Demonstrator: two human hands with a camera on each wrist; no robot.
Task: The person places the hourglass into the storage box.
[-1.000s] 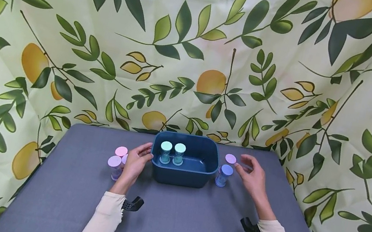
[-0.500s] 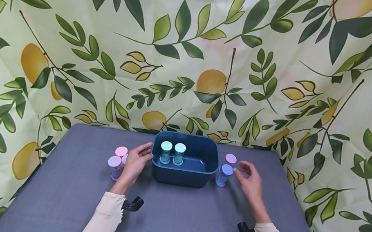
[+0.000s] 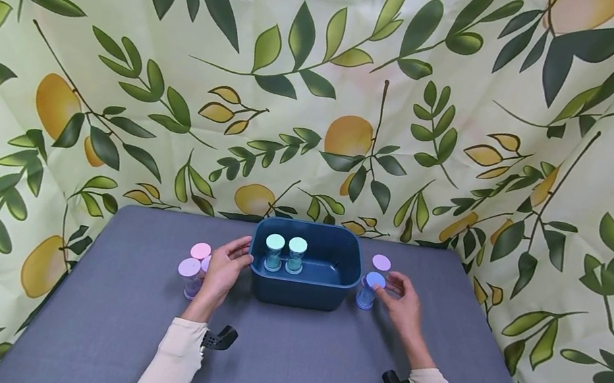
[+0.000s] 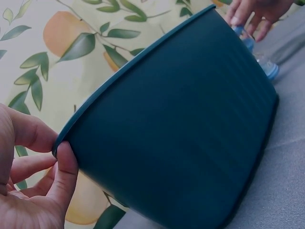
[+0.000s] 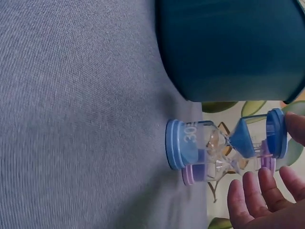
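A dark blue plastic bin (image 3: 298,294) stands on the grey cloth. My left hand (image 3: 220,272) pinches its left rim between thumb and fingers, clearly seen in the left wrist view. Two hourglasses with mint caps, one (image 3: 275,242) beside the other (image 3: 298,246), stand upright inside. To the bin's right is a blue hourglass (image 5: 242,138) marked 30, upright, with blue sand in both bulbs. My right hand (image 3: 402,307) is at it: the thumb is at its top cap, while the fingers are spread apart from it. A purple-capped hourglass (image 3: 381,262) stands just behind.
Left of the bin, partly behind my left hand, is a cluster of hourglasses: one pink-capped (image 3: 200,251), one lilac-capped (image 3: 190,268) and another lilac cap (image 3: 205,262). The grey cloth-covered table (image 3: 288,366) meets a leaf-and-fruit patterned curtain (image 3: 302,81) behind and at the sides.
My right hand has moved left and slightly toward me, from beside the purple-capped hourglass to the blue one. The left hand and the bin have stayed in place.
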